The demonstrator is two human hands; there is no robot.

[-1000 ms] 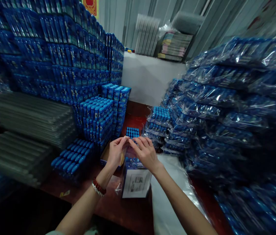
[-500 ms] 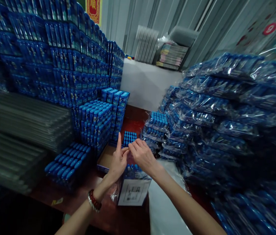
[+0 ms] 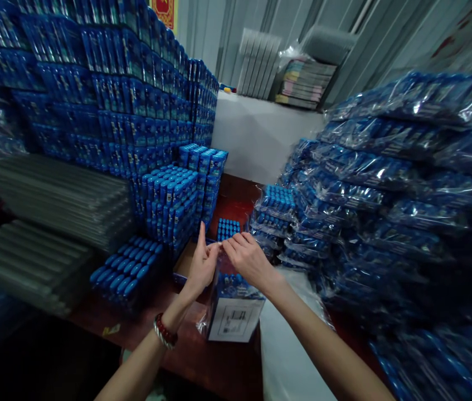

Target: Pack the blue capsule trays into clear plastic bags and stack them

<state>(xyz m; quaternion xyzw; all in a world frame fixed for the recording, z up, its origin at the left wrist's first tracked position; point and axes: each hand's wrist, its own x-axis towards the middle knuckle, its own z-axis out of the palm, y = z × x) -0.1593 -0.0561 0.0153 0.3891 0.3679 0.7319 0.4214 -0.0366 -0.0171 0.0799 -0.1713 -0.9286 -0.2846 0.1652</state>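
Left hand [image 3: 203, 267]: index finger extended, thumb pinched in. Right hand [image 3: 249, 260]: fingertips pinched, meeting the left. Both apparently grip the top of a clear bag [image 3: 203, 324]; its film is faint. Inside, near on the table [image 3: 189, 356], a box [image 3: 236, 321] holds blue packs [image 3: 236, 284]. An open tray [image 3: 184, 262] lies left.

One head-worn camera looks forward and down, over the table [image 3: 219, 367].
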